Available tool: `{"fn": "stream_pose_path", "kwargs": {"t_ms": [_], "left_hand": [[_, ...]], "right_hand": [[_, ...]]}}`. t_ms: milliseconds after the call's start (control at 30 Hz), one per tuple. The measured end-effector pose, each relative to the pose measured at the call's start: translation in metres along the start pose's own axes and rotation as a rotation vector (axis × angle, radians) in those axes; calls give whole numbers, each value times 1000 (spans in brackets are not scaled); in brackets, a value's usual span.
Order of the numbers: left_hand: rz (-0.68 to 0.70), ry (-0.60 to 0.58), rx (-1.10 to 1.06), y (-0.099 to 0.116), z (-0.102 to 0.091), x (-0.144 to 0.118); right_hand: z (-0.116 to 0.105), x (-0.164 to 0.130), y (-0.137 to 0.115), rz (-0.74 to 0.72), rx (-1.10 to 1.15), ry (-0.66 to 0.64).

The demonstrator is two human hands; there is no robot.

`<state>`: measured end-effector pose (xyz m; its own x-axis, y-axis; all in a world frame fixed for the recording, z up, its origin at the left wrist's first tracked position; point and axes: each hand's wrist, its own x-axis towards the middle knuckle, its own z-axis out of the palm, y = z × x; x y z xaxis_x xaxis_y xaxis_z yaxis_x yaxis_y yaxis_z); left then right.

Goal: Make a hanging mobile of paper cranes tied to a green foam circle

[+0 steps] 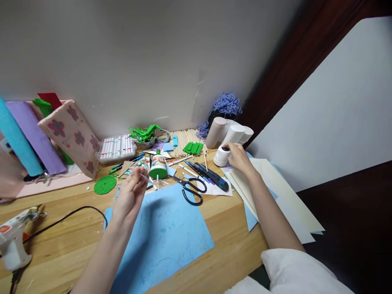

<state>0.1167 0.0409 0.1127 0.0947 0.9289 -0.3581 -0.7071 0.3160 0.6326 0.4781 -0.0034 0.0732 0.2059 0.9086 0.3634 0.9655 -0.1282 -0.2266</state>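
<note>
My left hand (130, 190) is raised above the left part of a blue sheet (171, 228), its fingers pinched on a thin pale strip (144, 176) of unclear material. At the right, my right hand (240, 158) has its fingers bent together at the dark top of a small white round container (219, 158). What those fingertips pinch, if anything, is hidden. Between the hands lie black-handled scissors (191, 188), a blue and black utility knife (216, 179) and several pens. A decorated cup with a green base (158, 169) lies on its side near my left hand.
A white glue gun (14, 241) with a black cord rests at the left. Behind are a marker case (118, 148), wooden sticks (185, 136), green crepe pieces (193, 148), white rolls (234, 134) and blue yarn (228, 104). Paper sheets (281, 192) overhang the right edge.
</note>
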Motion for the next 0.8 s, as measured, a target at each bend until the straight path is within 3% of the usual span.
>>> {"fn": "stream_pose_path", "kwargs": {"t_ms": [133,367,500,600,667,800], "left_hand": [[8,76,-100,19,-2,-2],[132,107,-244,55,-18,-2],[176,96,-199,56,-20,-4],[132,28,-53,34,-14,-6],[114,-60,57,14,-10,-7],[81,-153,179,-19,-1,-9]], "right_hand": [[-2,0,-1,-82,11,-60],[-11,4,5,-70,-42,-64],[-17,8,-6,-52,-55,-9],[-22,4,-48,-79,72,96],[-24,-4,-90,-158,298,110],[-21,-28,-169,-268,689,-84]]}}
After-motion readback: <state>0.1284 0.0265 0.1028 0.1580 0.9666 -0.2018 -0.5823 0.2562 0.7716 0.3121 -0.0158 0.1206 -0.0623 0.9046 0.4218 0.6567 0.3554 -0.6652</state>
